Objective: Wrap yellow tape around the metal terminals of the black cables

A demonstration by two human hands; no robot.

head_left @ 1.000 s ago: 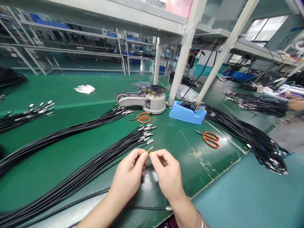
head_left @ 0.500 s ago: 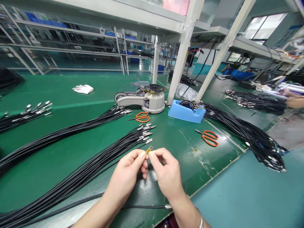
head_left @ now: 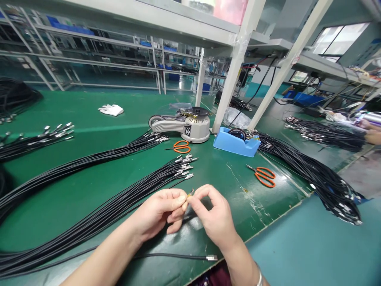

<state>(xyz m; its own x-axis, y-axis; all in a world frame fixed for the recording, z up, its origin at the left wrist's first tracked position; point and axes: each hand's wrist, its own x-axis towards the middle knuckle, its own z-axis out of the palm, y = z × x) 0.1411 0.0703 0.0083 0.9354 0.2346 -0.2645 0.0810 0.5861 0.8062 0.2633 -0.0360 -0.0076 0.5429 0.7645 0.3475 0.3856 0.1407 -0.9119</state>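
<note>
My left hand (head_left: pixel 162 210) pinches a small metal connector (head_left: pixel 191 193) with a bit of amber tape on it, apparently a cable end. My right hand (head_left: pixel 214 214) closes thumb and forefinger on the same piece from the other side. Most of the connector is covered by the fingertips. Just beyond my hands, a bundle of black cables (head_left: pixel 133 198) lies with its silver plugs pointing right. Below my wrists, one black cable (head_left: pixel 175 256) runs across the green table to a silver plug (head_left: pixel 211 257) near the front edge.
Orange-handled scissors (head_left: pixel 264 176), another orange pair (head_left: pixel 181 147), a blue tape holder (head_left: pixel 236 145) and a grey tape dispenser (head_left: pixel 195 127) stand beyond my hands. A white glove (head_left: pixel 111 110) lies further left. More cables (head_left: pixel 309 171) hang over the right edge; another person's hand (head_left: pixel 373 135) is far right.
The connector has turned between my fingers, so less of its tape shows. My left wrist has swung outward to the left. The view has shifted slightly.
</note>
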